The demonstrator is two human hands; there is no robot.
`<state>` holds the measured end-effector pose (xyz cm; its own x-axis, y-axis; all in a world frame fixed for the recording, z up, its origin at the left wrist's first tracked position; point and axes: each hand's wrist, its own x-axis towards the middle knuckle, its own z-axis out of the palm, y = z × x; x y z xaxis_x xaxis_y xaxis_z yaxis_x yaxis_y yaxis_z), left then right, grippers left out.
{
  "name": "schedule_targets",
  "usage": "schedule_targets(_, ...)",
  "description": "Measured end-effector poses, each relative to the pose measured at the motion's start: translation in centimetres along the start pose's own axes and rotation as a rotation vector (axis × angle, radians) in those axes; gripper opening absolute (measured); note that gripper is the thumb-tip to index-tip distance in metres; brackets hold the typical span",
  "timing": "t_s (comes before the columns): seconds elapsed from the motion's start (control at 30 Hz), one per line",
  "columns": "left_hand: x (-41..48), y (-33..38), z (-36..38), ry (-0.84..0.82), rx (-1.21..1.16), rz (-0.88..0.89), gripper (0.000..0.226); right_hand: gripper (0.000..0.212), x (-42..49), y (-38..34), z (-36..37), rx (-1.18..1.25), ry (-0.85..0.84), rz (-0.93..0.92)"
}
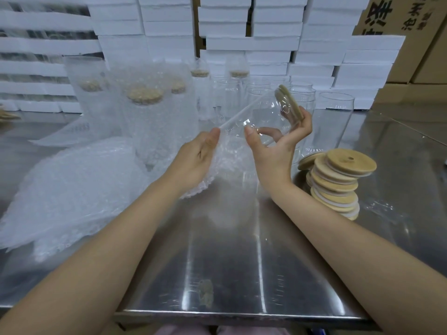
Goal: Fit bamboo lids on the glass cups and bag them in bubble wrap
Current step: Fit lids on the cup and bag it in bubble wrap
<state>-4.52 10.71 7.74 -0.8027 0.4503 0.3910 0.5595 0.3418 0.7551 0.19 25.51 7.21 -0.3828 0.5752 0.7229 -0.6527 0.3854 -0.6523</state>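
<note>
Gripping a tilted glass cup (263, 110) mid-air with the right hand (273, 151), fingers curled round it (bamboo lid (291, 102) fitted, far end); pinching the bubble-wrap bag (225, 160) just left with the left hand (193, 160).

Bright, even light; glare streaks the steel table (242, 262); edges bowed, perhaps slightly soft.

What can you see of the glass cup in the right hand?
The glass cup is clear, held in the air tilted almost on its side. A bamboo lid closes its mouth, pointing up and right. The right hand grips it, thumb on the wall, fingers at the lid end. Its base faces the bubble-wrap bag in the left hand.
</note>
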Motion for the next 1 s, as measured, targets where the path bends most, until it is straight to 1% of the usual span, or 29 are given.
schedule_targets(0.07,0.0,0.2,0.1,0.027,-0.088,0.003,0.073,0.081,-0.2,-0.4,0.1,0.017,-0.021,-0.016)
schedule_targets(0.13,0.1,0.4,0.1,0.075,-0.131,0.0,0.068,0.081,-0.3,-0.9,0.2,0.034,-0.022,-0.027)
schedule_targets(0.2,0.1,0.6,-0.1,0.115,-0.102,-0.007,0.071,0.082,-0.5,-1.3,0.4,0.057,-0.023,0.023)
schedule_targets(0.27,0.2,0.5,-0.2,0.151,-0.057,-0.001,0.074,0.091,-0.6,-1.3,0.5,0.087,-0.014,0.107)
schedule_targets(0.33,0.3,0.4,-0.3,0.17,-0.05,-0.001,0.065,0.097,-0.6,-1.2,0.5,0.082,-0.007,0.128)
schedule_targets(0.4,0.6,0.2,-0.5,0.211,-0.079,-0.018,0.054,0.098,-0.6,-1.2,0.4,0.083,-0.011,0.107)
schedule_targets(0.43,0.7,0.0,-0.7,0.243,-0.091,-0.022,0.052,0.098,-0.6,-1.1,0.4,0.09,-0.017,0.092)
schedule_targets(0.5,1.0,-0.4,-0.9,0.296,-0.096,-0.023,0.055,0.099,-0.5,-0.8,0.4,0.137,-0.036,0.098)
schedule_targets(0.57,1.4,-0.8,-1.0,0.313,-0.084,-0.014,0.055,0.096,-0.6,-0.8,0.5,0.187,-0.084,0.101)
schedule_targets(0.63,1.7,-0.8,-1.0,0.317,-0.051,0.039,0.045,0.093,-0.9,-0.9,0.6,0.139,-0.125,0.038)
schedule_targets(0.67,1.7,-0.8,-1.1,0.316,-0.02,0.069,0.041,0.095,-1.0,-0.8,0.5,0.076,-0.133,-0.015)
schedule_targets(0.73,1.7,-0.8,-1.2,0.332,0.045,0.087,0.043,0.098,-1.1,-0.2,0.2,-0.081,-0.153,-0.097)
schedule_targets(0.77,1.8,-0.8,-1.3,0.343,0.044,0.049,0.048,0.097,-1.0,0.0,0.1,-0.136,-0.15,-0.103)
schedule_targets(0.8,1.9,-0.7,-1.5,0.34,0.019,-0.03,0.053,0.096,-1.0,0.2,-0.1,-0.175,-0.139,-0.111)
schedule_targets(0.87,2.0,-0.3,-2.1,0.272,0.006,-0.228,0.058,0.091,-0.8,0.2,-0.3,-0.213,-0.109,-0.144)
schedule_targets(0.9,2.0,-0.2,-2.4,0.204,0.059,-0.291,0.058,0.088,-0.7,0.1,-0.3,-0.222,-0.094,-0.153)
schedule_targets(0.93,1.9,-0.1,-2.6,0.111,0.141,-0.32,0.055,0.086,-0.6,-0.1,-0.3,-0.226,-0.08,-0.151)
schedule_targets(1.0,1.5,0.0,-2.7,-0.139,0.352,-0.338,0.054,0.086,-0.5,-0.2,-0.3,-0.233,-0.067,-0.145)
